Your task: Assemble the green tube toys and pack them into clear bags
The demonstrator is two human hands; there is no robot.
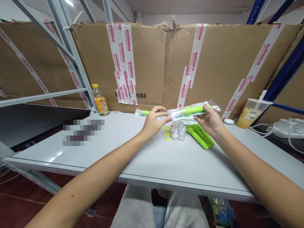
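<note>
Between my two hands, above the table, is a clear plastic bag holding a green-handled item with a transparent tube (190, 110). My left hand (155, 122), with a ring on one finger, has its fingertips and thumb closed on the bag's left end. At the right end, my right hand (210, 121) pinches the bag near the green handle. Below lie several yellow rings (167, 137), some clear plastic tubes (181, 132) standing upright, and loose green handles (198, 136) side by side. Another bagged green item (144, 112) lies behind my left hand, partly hidden.
A drink bottle with a yellow cap (101, 100) stands at the back left. To the right are a plastic cup of yellow drink (250, 113), a small white round object (229, 121) and a power strip with cables (287, 128). Taped cardboard (152, 66) walls the table's back.
</note>
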